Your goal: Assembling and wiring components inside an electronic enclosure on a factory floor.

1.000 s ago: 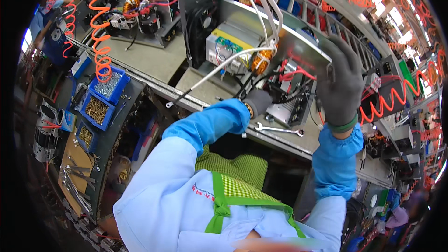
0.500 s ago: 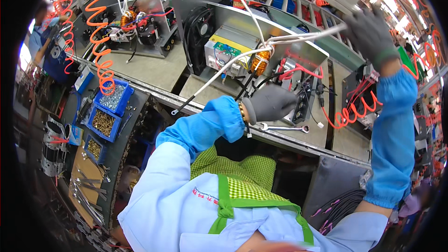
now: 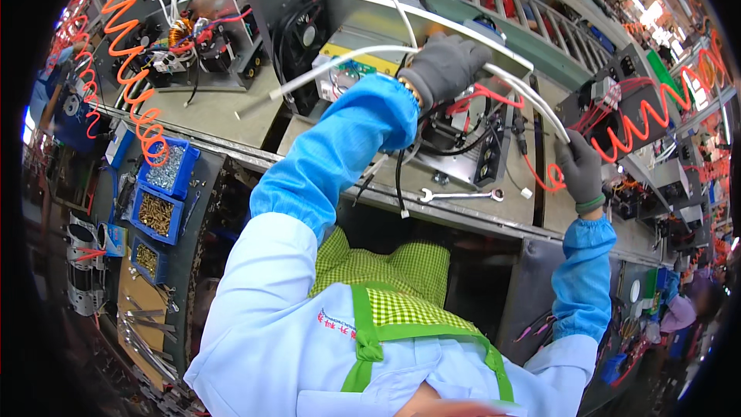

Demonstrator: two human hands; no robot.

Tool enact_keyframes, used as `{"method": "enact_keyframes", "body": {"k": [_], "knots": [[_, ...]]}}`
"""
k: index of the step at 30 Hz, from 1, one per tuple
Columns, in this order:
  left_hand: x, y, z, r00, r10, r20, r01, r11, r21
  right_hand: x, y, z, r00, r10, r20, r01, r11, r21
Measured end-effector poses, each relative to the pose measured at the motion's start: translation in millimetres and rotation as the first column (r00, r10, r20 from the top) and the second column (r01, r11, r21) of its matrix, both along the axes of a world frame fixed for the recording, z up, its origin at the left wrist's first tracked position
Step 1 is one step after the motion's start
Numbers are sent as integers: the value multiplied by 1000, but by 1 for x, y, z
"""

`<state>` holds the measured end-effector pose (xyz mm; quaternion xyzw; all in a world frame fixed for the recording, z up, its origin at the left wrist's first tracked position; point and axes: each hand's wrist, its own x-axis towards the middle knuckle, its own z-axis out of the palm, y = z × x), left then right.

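My left hand (image 3: 446, 69), in a grey glove, is closed around a bundle of white cables (image 3: 529, 95) above the middle of an open metal unit. To the right, my gloved right hand (image 3: 580, 171) grips the far part of the same cables, which arc down into it. Another white cable (image 3: 332, 58) sticks out to the left past my left hand. The unit has a tall silver panel (image 3: 440, 22), a black fan (image 3: 297, 38), a green circuit board (image 3: 351, 69) and red wires (image 3: 494, 95). My left hand hides the coil at the cables' base.
A wrench (image 3: 463, 196) lies at the bench's front edge. Blue bins (image 3: 157, 215) of screws stand at left. Orange coiled hoses (image 3: 127, 38) hang at left and others stretch at right. A second open unit (image 3: 208, 38) stands at far left, with a roller conveyor (image 3: 494, 0) behind.
My right hand has come down from the upper right, bending the white cables downward. My left hand has moved up from the unit's front onto the cable bundle.
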<state>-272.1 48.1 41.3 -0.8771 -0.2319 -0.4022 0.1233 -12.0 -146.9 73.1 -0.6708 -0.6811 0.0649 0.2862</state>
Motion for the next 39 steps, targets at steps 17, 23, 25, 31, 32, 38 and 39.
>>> {"method": "enact_keyframes", "body": {"k": [17,23,25,31,32,38,39], "knots": [[-15,-115,-96,943,-332,-12,283,823,-492,-32,54,-124,644,-32,-764,196,973,125],[20,-130,-180,886,-116,-449,-113,885,-451,-17,59,-141,939,-157,-306,175,984,32],[28,-132,-189,883,-85,-462,-152,879,-452,-28,57,-139,940,-98,-327,109,994,15],[15,-127,-195,919,-93,-383,-123,857,-501,-14,70,-168,985,41,-169,-27,996,85],[12,-125,-200,920,-84,-383,-131,854,-503,-12,73,-169,984,50,-169,-37,996,84],[-10,-122,-179,970,-69,-233,-73,833,-549,-12,77,-168,999,1,-37,-1,1000,4],[-10,-121,-172,982,-65,-176,-52,806,-589,-14,76,-164,999,-31,-42,29,998,-57]]}}
